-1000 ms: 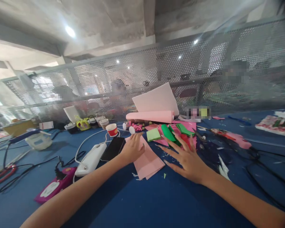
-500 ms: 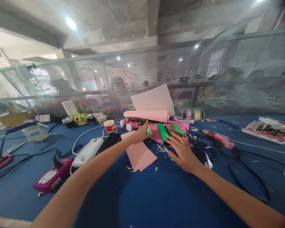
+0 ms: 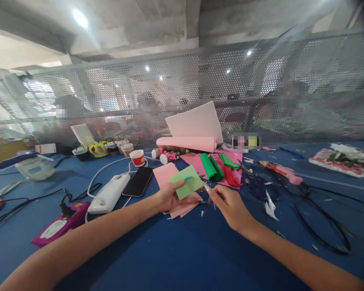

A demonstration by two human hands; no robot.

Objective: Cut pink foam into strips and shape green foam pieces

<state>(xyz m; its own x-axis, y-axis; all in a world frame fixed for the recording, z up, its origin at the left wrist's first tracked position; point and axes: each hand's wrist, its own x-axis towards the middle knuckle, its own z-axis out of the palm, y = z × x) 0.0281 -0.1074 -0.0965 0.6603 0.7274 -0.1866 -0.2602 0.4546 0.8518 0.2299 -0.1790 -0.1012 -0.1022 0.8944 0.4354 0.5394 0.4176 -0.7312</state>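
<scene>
Head view, left fingers pinching tilted green paper, right fingers gripping slim object, long axis pointing forward-left

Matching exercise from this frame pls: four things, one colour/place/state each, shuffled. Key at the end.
Things
1. Light green paper
2. Phone
3. Cup
4. Dark green roll

Descriptions
A. Mostly red outside, with a pale rim
B. Lying on pink sheets
C. Held in the left hand
D. Lying beside a white block, its screen dark

Pairs: 1-C, 2-D, 3-A, 4-B
</scene>
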